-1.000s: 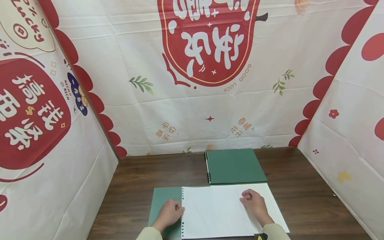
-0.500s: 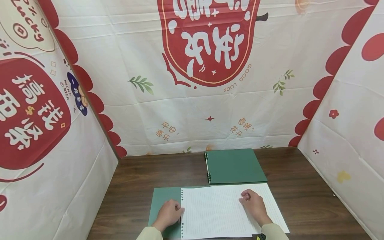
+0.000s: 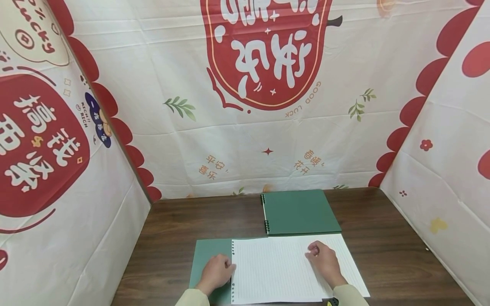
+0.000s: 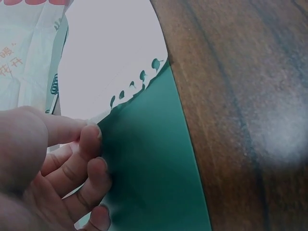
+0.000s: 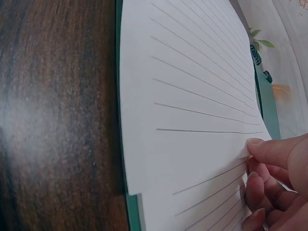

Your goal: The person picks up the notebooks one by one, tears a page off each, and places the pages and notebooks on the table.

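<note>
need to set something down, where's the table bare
Bare table: right of the notebook and lower page, out to the right cloth; also left of the notebook, beyond the cover. Crowded: front centre, where left hand and right hand pinch the sheet.

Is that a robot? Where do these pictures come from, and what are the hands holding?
No robot, just a person's bare left hand and right hand. The wide picture comes from a camera worn on the head, looking forward and down. The other two come from wrist cameras, one per hand. On the brown table lie a green notebook with black rings and, nearer the person, a green cover and a lined page. A loose sheet partly covers both: the left hand pinches its punched edge, the right hand the opposite edge.
</note>
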A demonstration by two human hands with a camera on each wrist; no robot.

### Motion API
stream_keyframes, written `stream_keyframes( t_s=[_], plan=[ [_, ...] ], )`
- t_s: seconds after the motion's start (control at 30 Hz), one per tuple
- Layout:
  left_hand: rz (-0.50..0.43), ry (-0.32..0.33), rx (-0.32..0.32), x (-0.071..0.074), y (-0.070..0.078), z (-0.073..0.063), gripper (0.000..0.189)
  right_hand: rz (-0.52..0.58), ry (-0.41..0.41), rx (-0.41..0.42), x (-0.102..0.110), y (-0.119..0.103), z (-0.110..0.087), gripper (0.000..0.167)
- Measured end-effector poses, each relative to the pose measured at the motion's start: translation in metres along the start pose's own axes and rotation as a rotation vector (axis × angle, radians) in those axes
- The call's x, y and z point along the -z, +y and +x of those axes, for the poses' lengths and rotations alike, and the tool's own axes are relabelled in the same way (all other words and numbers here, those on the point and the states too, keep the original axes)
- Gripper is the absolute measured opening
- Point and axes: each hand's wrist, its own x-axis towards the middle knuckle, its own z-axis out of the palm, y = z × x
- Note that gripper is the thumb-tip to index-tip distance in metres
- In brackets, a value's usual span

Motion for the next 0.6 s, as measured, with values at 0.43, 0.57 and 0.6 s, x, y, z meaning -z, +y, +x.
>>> stream_keyframes(
  t_s=[0.43, 0.57, 0.6],
  plan=[
    [0.055, 0.07, 0.011, -0.0028, 0.0017, 0.0024, 0.043, -0.024, 0.011, 0.025, 0.0004, 0.0003, 0.0014, 0.018],
    [0.042, 0.075, 0.006, -0.0027, 0.0007, 0.002, 0.044, -0.022, 0.016, 0.034, 0.0033, -0.0015, 0.0006, 0.018],
    [0.036, 0.072, 0.007, -0.002, 0.0009, 0.0019, 0.044, -0.023, 0.019, 0.036, 0.0046, -0.002, 0.0004, 0.018]
  ],
)
